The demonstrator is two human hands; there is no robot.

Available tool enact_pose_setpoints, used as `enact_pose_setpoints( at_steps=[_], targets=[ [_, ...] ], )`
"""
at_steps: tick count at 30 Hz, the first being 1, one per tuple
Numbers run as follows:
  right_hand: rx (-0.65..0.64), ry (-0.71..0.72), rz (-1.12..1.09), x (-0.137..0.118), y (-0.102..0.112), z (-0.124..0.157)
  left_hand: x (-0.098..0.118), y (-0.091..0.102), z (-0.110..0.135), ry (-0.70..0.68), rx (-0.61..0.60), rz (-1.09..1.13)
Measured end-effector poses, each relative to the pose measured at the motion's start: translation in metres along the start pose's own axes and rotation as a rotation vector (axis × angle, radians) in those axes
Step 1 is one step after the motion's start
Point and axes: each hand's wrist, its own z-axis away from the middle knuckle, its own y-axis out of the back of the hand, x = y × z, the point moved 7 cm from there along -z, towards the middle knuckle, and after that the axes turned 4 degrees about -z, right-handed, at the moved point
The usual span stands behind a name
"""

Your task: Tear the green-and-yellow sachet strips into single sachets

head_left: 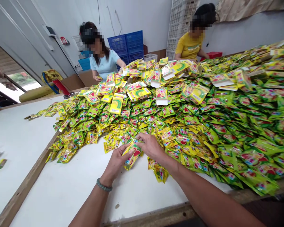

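Observation:
Low over the white tabletop, my left hand point(118, 159) grips a small yellow-green printed box point(133, 156), thumb across its front. My right hand point(150, 145) has its fingers closed at the box's upper end; whether they pinch the box or a packet there is hidden. Just beyond both hands spreads a large heap of green and yellow foil packets point(175, 135) with red fruit prints. A few loose packets point(159, 171) lie below my right wrist. On top of the heap rest several yellow cartons point(138, 91), some with white flaps open.
A wooden strip point(30, 176) divides the white table point(68, 186) on the left; a wooden edge point(156, 217) runs along the front. Two people, in a light blue shirt point(106, 63) and a yellow shirt point(189, 45), work across the heap. Blue crates point(133, 42) stand behind them.

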Motion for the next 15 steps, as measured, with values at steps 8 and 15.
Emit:
enact_pose_setpoints(
  at_steps=[8, 15],
  targets=[
    [-0.131, 0.216, 0.042, -0.035, -0.003, 0.009, 0.004, 0.006, 0.000, 0.022, 0.059, 0.245],
    [-0.193, 0.104, -0.117, -0.025, -0.021, 0.013, 0.001, 0.005, 0.002, 0.048, 0.002, 0.230]
  ],
)
